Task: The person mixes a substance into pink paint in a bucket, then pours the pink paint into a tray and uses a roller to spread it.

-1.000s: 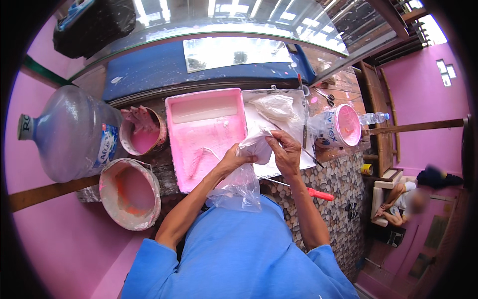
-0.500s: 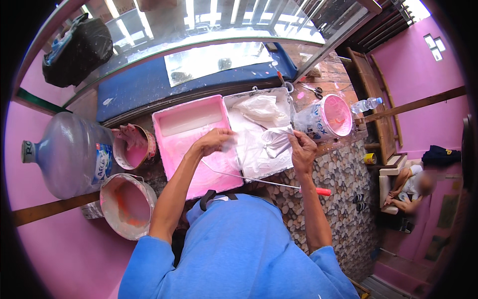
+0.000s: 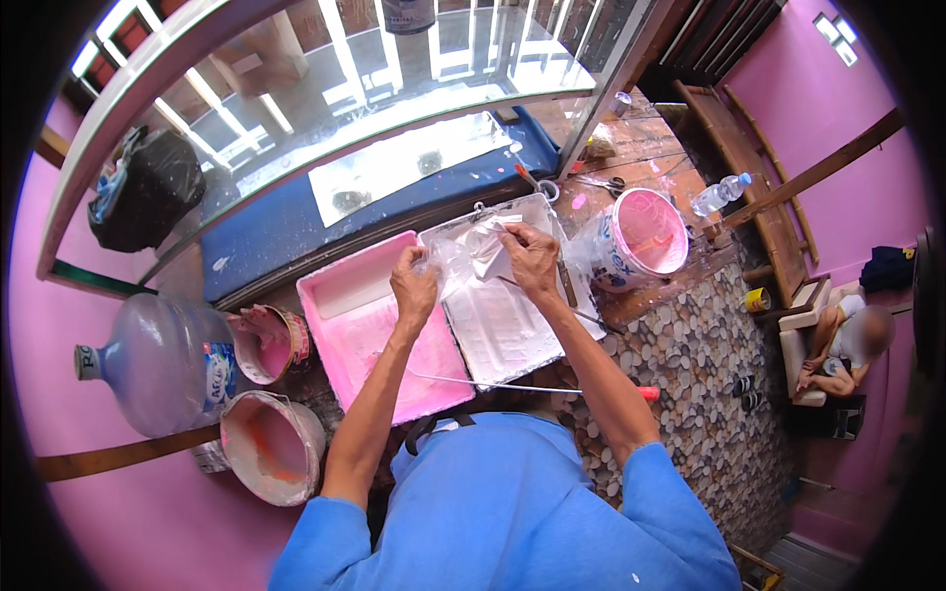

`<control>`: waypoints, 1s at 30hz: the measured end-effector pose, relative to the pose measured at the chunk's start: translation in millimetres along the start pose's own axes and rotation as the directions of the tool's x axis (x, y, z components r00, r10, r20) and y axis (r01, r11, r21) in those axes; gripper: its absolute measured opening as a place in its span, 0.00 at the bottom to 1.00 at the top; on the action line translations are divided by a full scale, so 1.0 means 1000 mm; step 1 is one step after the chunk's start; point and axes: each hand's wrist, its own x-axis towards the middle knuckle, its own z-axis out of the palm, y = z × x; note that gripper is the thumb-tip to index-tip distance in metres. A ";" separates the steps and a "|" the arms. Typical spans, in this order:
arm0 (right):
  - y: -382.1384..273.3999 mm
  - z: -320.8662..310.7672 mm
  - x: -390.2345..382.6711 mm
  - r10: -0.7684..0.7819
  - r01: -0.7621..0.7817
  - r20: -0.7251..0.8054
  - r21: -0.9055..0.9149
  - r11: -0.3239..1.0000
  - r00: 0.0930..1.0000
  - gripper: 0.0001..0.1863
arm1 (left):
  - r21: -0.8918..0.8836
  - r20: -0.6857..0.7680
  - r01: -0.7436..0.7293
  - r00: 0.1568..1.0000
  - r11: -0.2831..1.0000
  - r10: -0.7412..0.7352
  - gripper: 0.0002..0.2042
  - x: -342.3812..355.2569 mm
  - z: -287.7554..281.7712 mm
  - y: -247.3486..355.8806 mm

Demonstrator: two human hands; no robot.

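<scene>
My left hand (image 3: 415, 286) is closed above the pink paint tray (image 3: 317, 295), its fingers pinching a thin see-through plastic film (image 3: 453, 264) that spreads to the right. My right hand (image 3: 534, 258) is closed on a crumpled white sheet (image 3: 486, 246), cloth or plastic, held over the white paint tray (image 3: 527, 335). The two trays stand side by side, smeared with pink and white paint. Under my forearms, across the trays' near edges, runs a metal rod with a red handle (image 3: 648, 393), partly hidden by my right arm.
On the left are a large clear water jug (image 3: 163, 355) and two paint-stained buckets (image 3: 271, 448). To the right stand a pink-smeared paint pail (image 3: 645, 236) and a water bottle (image 3: 722, 194). A blue bench (image 3: 266, 261) lies beyond the trays. A person (image 3: 838, 345) sits far right.
The white sheet has been lifted and bunched from the white tray's near part toward its far end. Both hands moved farther away, the right also leftward. The view has shifted slightly.
</scene>
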 end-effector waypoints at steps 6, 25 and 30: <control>0.055 0.053 0.015 -0.015 0.003 0.100 0.115 0.993 0.995 0.09 | 0.186 0.313 0.197 0.917 0.963 -0.248 0.15 -0.022 0.025 -0.035; 0.081 0.015 -0.033 0.085 -0.084 0.022 -0.052 0.995 0.996 0.21 | 0.330 0.287 0.067 0.943 0.941 -0.168 0.25 -0.096 -0.011 -0.023; 0.037 -0.108 -0.032 0.006 -0.044 -0.208 -0.179 0.983 0.978 0.15 | 0.087 0.162 0.270 0.946 0.959 -0.281 0.09 -0.135 -0.042 -0.011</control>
